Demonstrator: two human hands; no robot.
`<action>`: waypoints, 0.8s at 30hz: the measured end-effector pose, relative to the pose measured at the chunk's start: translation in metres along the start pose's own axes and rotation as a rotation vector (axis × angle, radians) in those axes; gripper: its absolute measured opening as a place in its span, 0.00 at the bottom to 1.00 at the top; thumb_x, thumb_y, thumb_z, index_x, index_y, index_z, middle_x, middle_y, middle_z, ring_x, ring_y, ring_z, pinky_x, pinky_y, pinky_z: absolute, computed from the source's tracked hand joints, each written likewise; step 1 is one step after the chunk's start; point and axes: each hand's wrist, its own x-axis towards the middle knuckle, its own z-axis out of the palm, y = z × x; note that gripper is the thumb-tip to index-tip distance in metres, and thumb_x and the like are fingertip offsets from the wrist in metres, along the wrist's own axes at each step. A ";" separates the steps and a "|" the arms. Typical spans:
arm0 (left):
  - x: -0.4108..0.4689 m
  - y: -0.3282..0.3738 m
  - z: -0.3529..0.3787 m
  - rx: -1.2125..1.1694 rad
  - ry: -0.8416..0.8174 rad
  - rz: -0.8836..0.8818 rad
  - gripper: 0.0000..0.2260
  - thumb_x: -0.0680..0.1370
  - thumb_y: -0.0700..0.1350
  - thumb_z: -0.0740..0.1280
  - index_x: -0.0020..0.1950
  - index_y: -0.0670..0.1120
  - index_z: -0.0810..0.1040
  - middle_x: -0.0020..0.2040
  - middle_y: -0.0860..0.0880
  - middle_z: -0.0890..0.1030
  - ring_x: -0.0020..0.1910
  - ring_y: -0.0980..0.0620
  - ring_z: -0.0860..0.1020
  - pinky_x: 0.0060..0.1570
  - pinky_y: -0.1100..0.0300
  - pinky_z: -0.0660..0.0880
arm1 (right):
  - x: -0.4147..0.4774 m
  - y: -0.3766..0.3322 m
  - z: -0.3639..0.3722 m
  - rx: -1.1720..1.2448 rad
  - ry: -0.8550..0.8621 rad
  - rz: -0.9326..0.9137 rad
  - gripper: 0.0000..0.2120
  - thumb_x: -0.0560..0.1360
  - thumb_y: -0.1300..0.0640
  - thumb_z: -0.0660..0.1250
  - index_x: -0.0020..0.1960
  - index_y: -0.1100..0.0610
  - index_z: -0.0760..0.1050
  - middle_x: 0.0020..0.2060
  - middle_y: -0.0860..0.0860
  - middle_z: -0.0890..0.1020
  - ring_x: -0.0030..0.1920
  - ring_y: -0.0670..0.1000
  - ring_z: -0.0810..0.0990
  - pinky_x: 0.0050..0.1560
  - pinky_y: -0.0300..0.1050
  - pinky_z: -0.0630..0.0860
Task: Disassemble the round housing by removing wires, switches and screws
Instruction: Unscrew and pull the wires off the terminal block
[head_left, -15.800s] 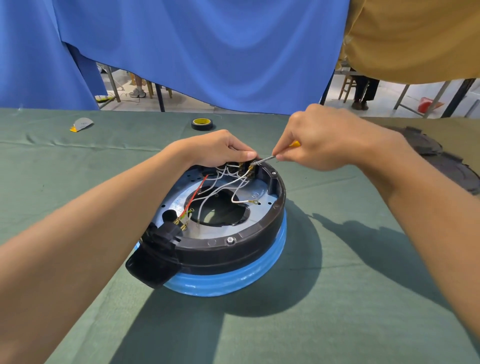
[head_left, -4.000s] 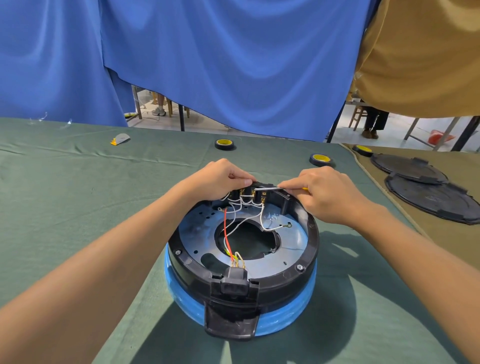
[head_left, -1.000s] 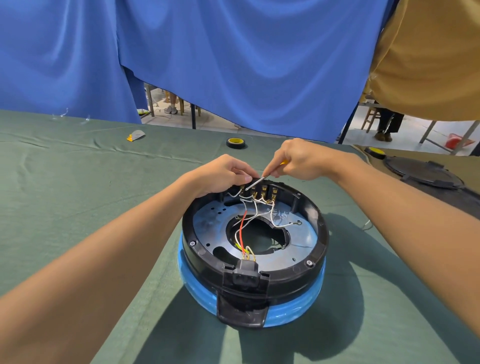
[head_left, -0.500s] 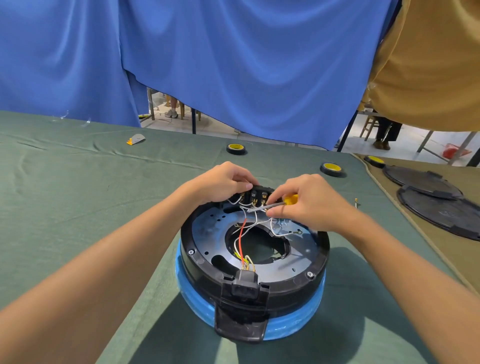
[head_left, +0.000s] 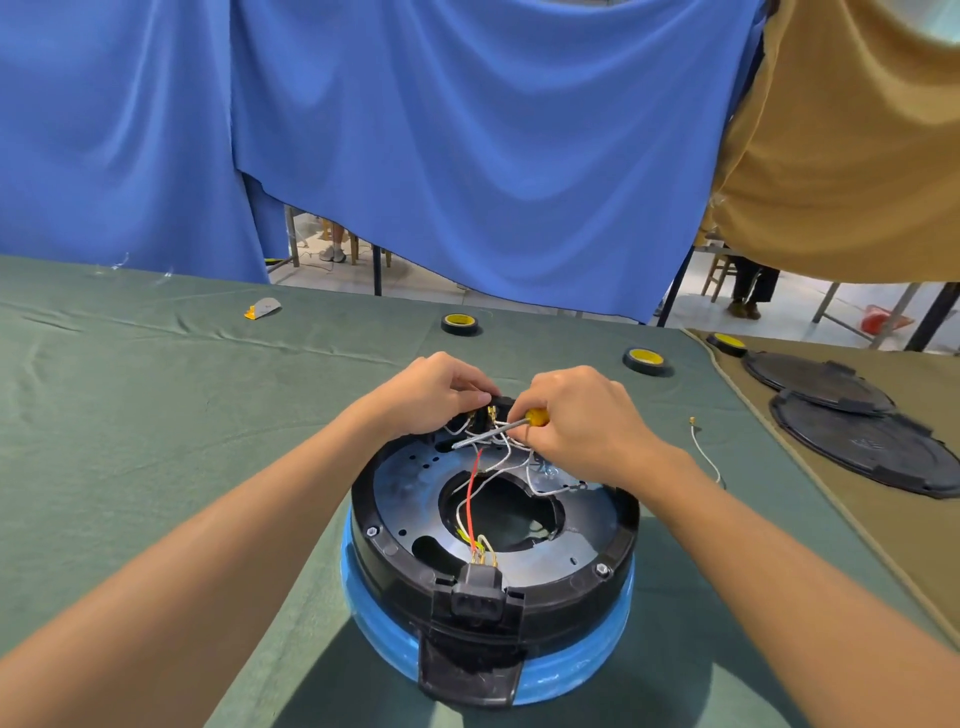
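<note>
The round housing (head_left: 618, 556), black rim over a blue base, sits upside down on the green cloth, its power socket (head_left: 477, 597) facing me. White wires (head_left: 540, 486) and one red wire (head_left: 470, 499) run across its metal plate. At the far rim my left hand (head_left: 434, 392) grips the black switch block (head_left: 496, 410). My right hand (head_left: 582, 421) holds a small yellow-handled screwdriver (head_left: 535, 417), its shaft pointing left toward the terminals, and covers some wires beneath it.
A loose white wire (head_left: 706, 457) lies on the cloth to the right. Black-and-yellow tape rolls (head_left: 460, 324) (head_left: 644, 359) sit behind the housing. Two black round lids (head_left: 857, 447) rest on the tan cloth at right. Blue and tan curtains hang behind the table.
My right hand with the screwdriver has shifted slightly back toward the terminals at the far rim. My left hand stays on the switch block. The housing has not moved.
</note>
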 end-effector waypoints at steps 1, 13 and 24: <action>0.001 -0.001 0.000 -0.010 0.007 0.002 0.08 0.81 0.45 0.66 0.57 0.51 0.84 0.51 0.52 0.85 0.51 0.53 0.81 0.55 0.57 0.76 | 0.000 0.001 -0.004 0.027 0.014 0.013 0.06 0.74 0.48 0.69 0.48 0.45 0.84 0.43 0.44 0.82 0.49 0.51 0.77 0.41 0.44 0.66; 0.001 -0.003 0.000 -0.041 0.002 -0.021 0.09 0.81 0.46 0.66 0.57 0.54 0.84 0.53 0.53 0.84 0.51 0.56 0.80 0.54 0.59 0.73 | -0.010 0.084 -0.054 0.503 0.226 0.344 0.03 0.70 0.55 0.76 0.38 0.52 0.84 0.27 0.49 0.79 0.30 0.43 0.71 0.36 0.41 0.67; 0.003 -0.006 0.001 -0.055 0.019 -0.028 0.08 0.80 0.46 0.67 0.55 0.56 0.84 0.51 0.58 0.84 0.51 0.61 0.80 0.54 0.64 0.71 | -0.022 0.175 0.019 -0.037 -0.157 0.562 0.06 0.73 0.44 0.71 0.44 0.44 0.83 0.45 0.47 0.84 0.49 0.52 0.77 0.44 0.47 0.75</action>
